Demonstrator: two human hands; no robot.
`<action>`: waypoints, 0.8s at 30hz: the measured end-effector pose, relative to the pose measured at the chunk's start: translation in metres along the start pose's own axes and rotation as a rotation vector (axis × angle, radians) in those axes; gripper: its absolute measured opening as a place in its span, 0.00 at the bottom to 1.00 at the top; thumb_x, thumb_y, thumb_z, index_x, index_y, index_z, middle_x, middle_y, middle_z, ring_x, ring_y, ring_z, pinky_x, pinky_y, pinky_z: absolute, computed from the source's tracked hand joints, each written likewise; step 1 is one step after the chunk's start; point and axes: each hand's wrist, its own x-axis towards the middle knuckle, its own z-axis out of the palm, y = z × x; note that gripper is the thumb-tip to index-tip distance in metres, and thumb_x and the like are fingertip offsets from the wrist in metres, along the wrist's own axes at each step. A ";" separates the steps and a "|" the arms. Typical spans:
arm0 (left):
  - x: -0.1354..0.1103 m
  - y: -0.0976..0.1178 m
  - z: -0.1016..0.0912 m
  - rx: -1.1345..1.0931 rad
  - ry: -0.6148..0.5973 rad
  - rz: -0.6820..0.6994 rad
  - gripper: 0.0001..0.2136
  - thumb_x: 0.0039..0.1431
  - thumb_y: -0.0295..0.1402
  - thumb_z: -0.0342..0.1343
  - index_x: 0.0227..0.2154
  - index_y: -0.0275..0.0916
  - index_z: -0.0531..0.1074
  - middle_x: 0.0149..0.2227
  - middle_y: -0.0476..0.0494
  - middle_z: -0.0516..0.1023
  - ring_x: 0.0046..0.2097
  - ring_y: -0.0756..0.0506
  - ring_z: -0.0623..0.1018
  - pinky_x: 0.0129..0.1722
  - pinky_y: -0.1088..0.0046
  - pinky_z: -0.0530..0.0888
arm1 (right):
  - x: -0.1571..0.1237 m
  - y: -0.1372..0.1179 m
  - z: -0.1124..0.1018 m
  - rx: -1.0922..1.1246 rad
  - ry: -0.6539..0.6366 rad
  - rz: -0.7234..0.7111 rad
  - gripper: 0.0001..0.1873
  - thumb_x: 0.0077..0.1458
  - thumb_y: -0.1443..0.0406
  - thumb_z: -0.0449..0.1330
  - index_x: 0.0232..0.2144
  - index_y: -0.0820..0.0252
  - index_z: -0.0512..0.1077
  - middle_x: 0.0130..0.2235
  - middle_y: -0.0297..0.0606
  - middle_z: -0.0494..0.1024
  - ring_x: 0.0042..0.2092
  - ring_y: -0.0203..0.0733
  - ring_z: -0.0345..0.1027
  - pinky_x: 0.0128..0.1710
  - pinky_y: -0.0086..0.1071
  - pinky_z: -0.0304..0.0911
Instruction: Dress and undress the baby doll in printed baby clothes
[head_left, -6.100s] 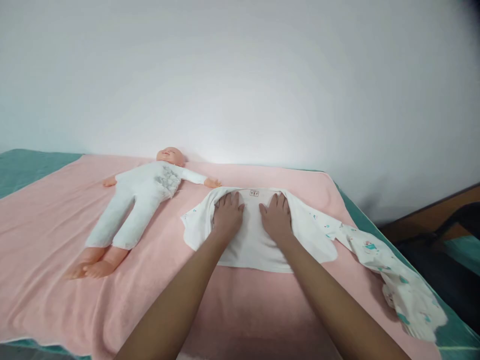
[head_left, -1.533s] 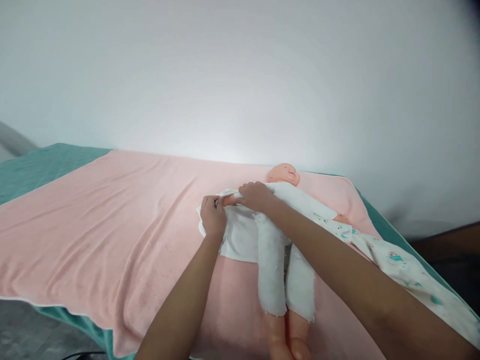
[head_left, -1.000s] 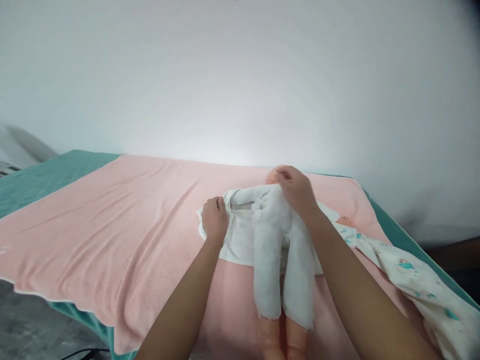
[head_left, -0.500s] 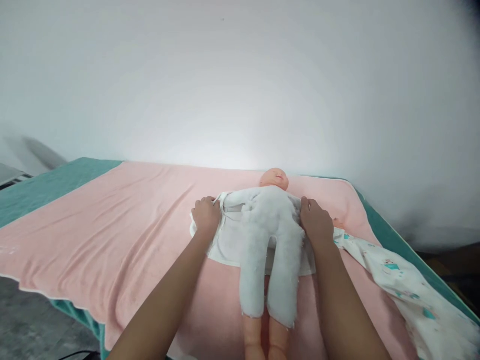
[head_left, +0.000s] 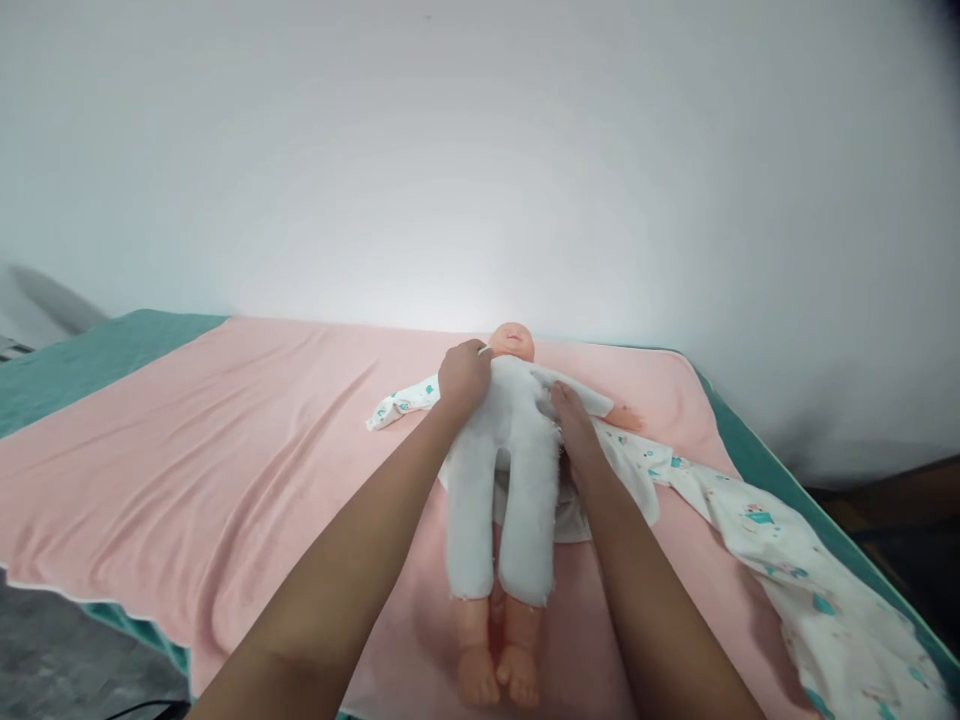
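Observation:
A doll with a white plush body lies on its back, its head toward the wall and its bare feet toward me. Under it is spread a white baby shirt; one sleeve with a teal print sticks out at the left. My left hand is closed on the shirt by the doll's shoulder, a thin white strip showing at its fingers. My right hand is curled against the doll's side below its outstretched arm. Its fingertips are partly hidden.
A pink blanket covers most of the green-covered bed. White printed baby clothing lies along the right side. Behind the bed rises a pale wall, and grey floor shows at lower left.
My left hand has brought the shirt's left side up and in to the doll's shoulder, turning out its printed sleeve. My right hand has left the doll's arm for its side.

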 end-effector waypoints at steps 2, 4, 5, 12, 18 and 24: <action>0.000 0.009 -0.001 0.081 -0.012 0.036 0.12 0.62 0.34 0.45 0.35 0.39 0.74 0.37 0.39 0.78 0.39 0.42 0.76 0.38 0.69 0.68 | -0.002 -0.002 0.005 -0.001 -0.025 -0.005 0.34 0.59 0.45 0.42 0.62 0.52 0.55 0.56 0.40 0.68 0.57 0.47 0.62 0.53 0.41 0.64; -0.007 0.017 -0.001 0.191 -0.039 0.096 0.13 0.63 0.34 0.44 0.36 0.37 0.73 0.37 0.38 0.77 0.39 0.42 0.76 0.38 0.69 0.68 | -0.003 -0.003 0.009 -0.006 -0.060 0.023 0.35 0.58 0.44 0.42 0.63 0.52 0.52 0.57 0.40 0.67 0.56 0.47 0.64 0.52 0.39 0.66; -0.014 0.021 -0.001 0.247 -0.060 0.128 0.13 0.64 0.34 0.44 0.36 0.37 0.73 0.37 0.37 0.77 0.39 0.42 0.76 0.38 0.69 0.68 | -0.003 -0.004 0.010 -0.001 -0.073 0.040 0.36 0.58 0.44 0.43 0.63 0.52 0.52 0.56 0.40 0.68 0.55 0.46 0.65 0.51 0.38 0.67; -0.094 0.044 -0.030 0.446 -0.122 0.306 0.12 0.64 0.35 0.44 0.40 0.35 0.69 0.38 0.38 0.72 0.37 0.41 0.76 0.30 0.68 0.71 | -0.007 -0.012 0.012 0.316 0.029 0.261 0.41 0.46 0.45 0.60 0.59 0.50 0.58 0.49 0.37 0.74 0.47 0.46 0.70 0.45 0.36 0.68; -0.153 0.028 -0.052 0.205 0.004 0.542 0.11 0.64 0.29 0.43 0.47 0.38 0.65 0.50 0.39 0.71 0.51 0.42 0.71 0.45 0.65 0.73 | -0.017 -0.021 0.012 0.309 0.050 0.190 0.33 0.49 0.48 0.60 0.55 0.50 0.63 0.53 0.36 0.70 0.51 0.43 0.66 0.50 0.33 0.63; -0.155 -0.050 -0.040 -0.264 0.172 0.180 0.23 0.56 0.29 0.55 0.55 0.42 0.60 0.57 0.39 0.65 0.59 0.40 0.63 0.58 0.57 0.63 | -0.015 -0.014 0.012 0.264 0.056 0.198 0.32 0.50 0.47 0.59 0.55 0.48 0.63 0.52 0.35 0.71 0.53 0.45 0.65 0.52 0.36 0.62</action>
